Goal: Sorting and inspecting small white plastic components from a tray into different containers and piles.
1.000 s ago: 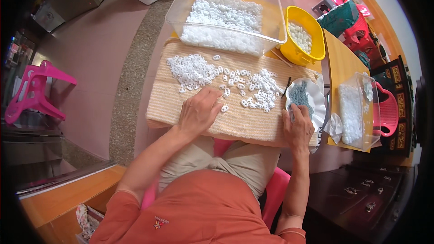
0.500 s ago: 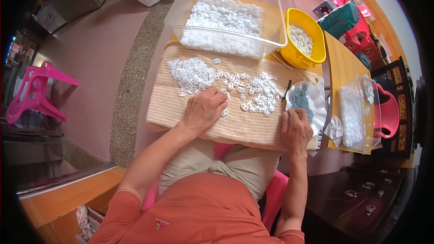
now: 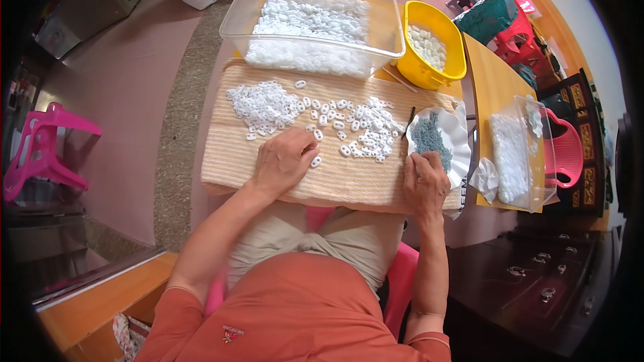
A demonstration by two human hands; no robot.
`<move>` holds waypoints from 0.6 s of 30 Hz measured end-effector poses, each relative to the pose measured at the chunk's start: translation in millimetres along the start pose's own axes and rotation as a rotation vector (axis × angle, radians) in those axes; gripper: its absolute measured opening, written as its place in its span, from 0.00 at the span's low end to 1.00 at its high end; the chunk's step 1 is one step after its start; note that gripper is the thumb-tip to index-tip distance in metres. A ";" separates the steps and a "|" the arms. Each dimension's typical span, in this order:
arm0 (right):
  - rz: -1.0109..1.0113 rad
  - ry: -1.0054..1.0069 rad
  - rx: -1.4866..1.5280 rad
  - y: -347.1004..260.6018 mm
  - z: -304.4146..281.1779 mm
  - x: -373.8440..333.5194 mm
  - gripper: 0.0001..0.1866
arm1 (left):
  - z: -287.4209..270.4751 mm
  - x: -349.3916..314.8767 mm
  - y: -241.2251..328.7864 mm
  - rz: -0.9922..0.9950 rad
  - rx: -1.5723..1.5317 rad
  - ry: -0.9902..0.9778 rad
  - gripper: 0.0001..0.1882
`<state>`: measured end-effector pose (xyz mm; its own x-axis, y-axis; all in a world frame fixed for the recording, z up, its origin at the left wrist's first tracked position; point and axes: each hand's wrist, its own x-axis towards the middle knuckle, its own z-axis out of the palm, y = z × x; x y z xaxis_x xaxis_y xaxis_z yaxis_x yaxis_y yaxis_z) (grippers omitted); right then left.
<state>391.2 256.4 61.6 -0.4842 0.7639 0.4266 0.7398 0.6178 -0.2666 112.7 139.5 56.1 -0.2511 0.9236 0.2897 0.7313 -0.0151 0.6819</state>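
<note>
My left hand (image 3: pixel 285 161) rests on a striped peach towel (image 3: pixel 228 171), fingers curled down by several loose white oval pieces with two holes (image 3: pixel 315 161). Whatever its fingertips hold is hidden. A dense pile of the same white pieces (image 3: pixel 263 107) lies beyond this hand, and a looser group (image 3: pixel 376 131) sits to the right. At the near edge of a white wavy-rimmed dish (image 3: pixel 460 154), my right hand (image 3: pixel 428 184) is closed in a pinch. Tiny grey-green bits (image 3: pixel 431 135) fill part of the dish; anything between those fingers is too small to make out.
Behind the towel stands a clear plastic tub (image 3: pixel 396 53) of white pieces, beside a yellow basin (image 3: pixel 456 60) with pale pieces. A thin dark tool (image 3: pixel 408 123) lies left of the dish. Another clear tub (image 3: pixel 547 191) stands on the right table. A pink stool (image 3: pixel 50 147) is at left.
The whole scene has shifted left and slightly up in view. Both hands keep almost the same places against the towel, pieces and dish.
</note>
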 end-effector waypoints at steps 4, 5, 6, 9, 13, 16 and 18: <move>0.048 -0.037 0.060 -2.1 -1.0 0.3 0.06 | -0.9 -1.4 0.5 -0.007 -0.018 -0.002 0.04; 0.078 -0.058 0.078 -2.1 -1.3 0.3 0.06 | -1.0 -1.8 1.1 -0.018 -0.025 -0.004 0.04; 0.078 -0.058 0.075 -2.1 -2.8 1.0 0.06 | -0.6 -2.1 1.4 -0.028 -0.033 -0.006 0.04; 0.005 -0.081 0.050 -4.7 -6.1 5.1 0.06 | -0.3 -2.2 0.2 -0.015 -0.052 0.001 0.04; 0.035 -0.030 0.051 -5.3 -6.4 5.9 0.09 | -1.9 -2.0 0.7 -0.019 -0.041 -0.018 0.04; 0.005 -0.034 0.029 -7.2 -8.3 5.9 0.10 | -3.1 -2.5 0.2 -0.010 -0.040 -0.015 0.04; -0.024 -0.026 0.025 -10.1 -12.4 7.6 0.10 | -3.4 -2.8 -0.6 -0.008 -0.053 -0.011 0.04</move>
<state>385.9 253.7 78.2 -0.5138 0.7533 0.4105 0.7163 0.6401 -0.2779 110.9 135.6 57.2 -0.2492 0.9280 0.2772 0.6949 -0.0280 0.7185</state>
